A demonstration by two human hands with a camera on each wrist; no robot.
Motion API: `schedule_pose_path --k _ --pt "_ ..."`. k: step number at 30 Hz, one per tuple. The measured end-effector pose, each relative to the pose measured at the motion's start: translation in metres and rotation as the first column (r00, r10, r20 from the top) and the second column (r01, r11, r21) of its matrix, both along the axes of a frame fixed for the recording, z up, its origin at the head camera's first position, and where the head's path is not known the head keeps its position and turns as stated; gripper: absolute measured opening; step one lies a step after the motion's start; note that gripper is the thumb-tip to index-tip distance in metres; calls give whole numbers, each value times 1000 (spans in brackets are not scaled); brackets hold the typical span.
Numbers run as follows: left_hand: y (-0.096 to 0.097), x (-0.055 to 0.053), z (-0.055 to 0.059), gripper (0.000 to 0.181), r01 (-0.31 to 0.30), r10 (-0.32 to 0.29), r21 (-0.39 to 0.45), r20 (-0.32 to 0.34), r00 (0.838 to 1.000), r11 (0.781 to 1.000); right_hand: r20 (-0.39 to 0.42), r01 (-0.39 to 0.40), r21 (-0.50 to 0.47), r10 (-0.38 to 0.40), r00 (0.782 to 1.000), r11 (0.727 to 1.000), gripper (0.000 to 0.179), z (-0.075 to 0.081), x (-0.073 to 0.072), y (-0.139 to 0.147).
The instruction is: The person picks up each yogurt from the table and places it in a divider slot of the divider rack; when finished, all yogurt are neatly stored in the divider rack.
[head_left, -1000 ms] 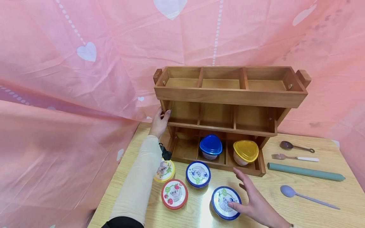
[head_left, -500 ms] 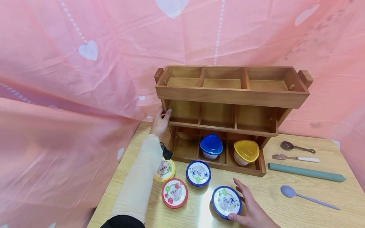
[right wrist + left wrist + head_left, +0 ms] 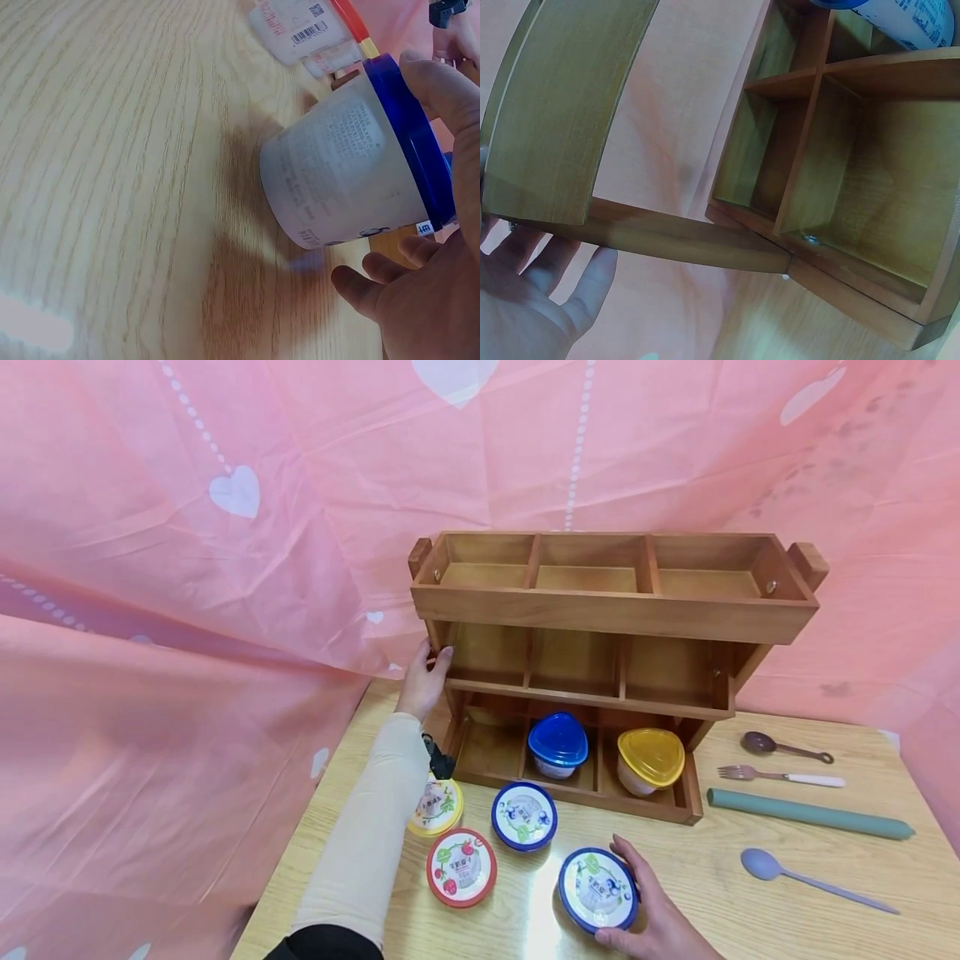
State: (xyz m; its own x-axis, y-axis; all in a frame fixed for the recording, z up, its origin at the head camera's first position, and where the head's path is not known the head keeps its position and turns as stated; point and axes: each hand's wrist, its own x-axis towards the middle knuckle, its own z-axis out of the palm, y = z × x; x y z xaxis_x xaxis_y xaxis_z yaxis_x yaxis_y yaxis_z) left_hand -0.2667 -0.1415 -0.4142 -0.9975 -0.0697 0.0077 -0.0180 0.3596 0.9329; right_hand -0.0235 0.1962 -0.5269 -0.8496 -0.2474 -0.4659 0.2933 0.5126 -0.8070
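My left hand [image 3: 423, 681] grips the left side of a three-tier wooden rack [image 3: 611, 610], at the height of its middle tier. In the left wrist view its fingers [image 3: 592, 289] reach behind a wooden side bar [image 3: 690, 240]. Low on the right, my right hand [image 3: 648, 910] spans a round white tub with a blue lid [image 3: 597, 890], thumb and forefinger at opposite sides of the rim. In the right wrist view the thumb lies on the blue lid [image 3: 412, 139], while the lower fingers [image 3: 352, 292] spread away from the tub's wall [image 3: 337, 165].
More tubs stand in front of the rack: blue-lidded [image 3: 524, 816], red-lidded [image 3: 461, 868] and yellow-lidded [image 3: 437, 806]. The bottom tier holds a blue-lidded cup [image 3: 558, 743] and a yellow-lidded cup [image 3: 651, 760]. At right lie a brown spoon [image 3: 759, 742], fork [image 3: 780, 775], green roll [image 3: 810, 814] and purple spoon [image 3: 762, 864].
My right hand has come down from over the blue-lidded tub to its right side, and thumb and forefinger have closed in on its rim. The left hand stays on the rack.
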Motion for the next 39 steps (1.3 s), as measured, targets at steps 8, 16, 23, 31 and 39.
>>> schedule_pose_path --k 8,16,23,31,39 --pt "0 -1 -1 52 -2 2 -3 3 1000 1000 79 11 -23 -9 997 1000 114 -5 1 -1" --pt "0 1 1 52 2 -2 1 7 1000 1000 68 -10 -50 13 998 999 108 -10 1 2" --pt "0 1 1 52 2 -2 8 9 1000 1000 73 -5 -51 8 997 999 107 -9 2 1" --pt "1 1 2 53 3 -3 9 7 1000 1000 50 5 -55 -3 999 998 107 6 0 0" --pt "1 1 2 51 -1 1 4 -6 1000 1000 -139 -24 -110 9 990 994 100 34 -4 3"
